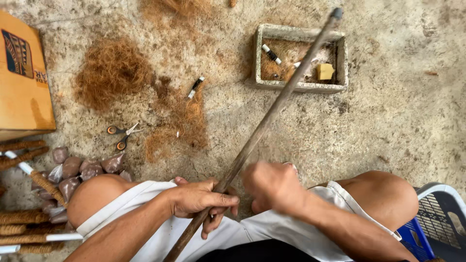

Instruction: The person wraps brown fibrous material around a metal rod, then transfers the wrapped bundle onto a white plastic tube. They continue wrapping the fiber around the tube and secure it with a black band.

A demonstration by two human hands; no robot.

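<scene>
A long brown stick [272, 111] runs diagonally from my lap up to the top right. My left hand [199, 200] grips its lower part, fingers wrapped round it. Blurred from motion, my right hand [273, 185] hovers just right of the stick with curled fingers; whether it holds anything cannot be made out. Both hands rest over my knees and white shorts [228, 228].
Piles of brown coconut fibre [112, 72] lie on the concrete floor, with orange-handled scissors [122, 135]. A concrete trough [297, 86] holds small items. A cardboard box [22, 82], fibre-wrapped sticks [24, 218], small plastic bags [73, 170] sit left; a crate [439, 218] sits right.
</scene>
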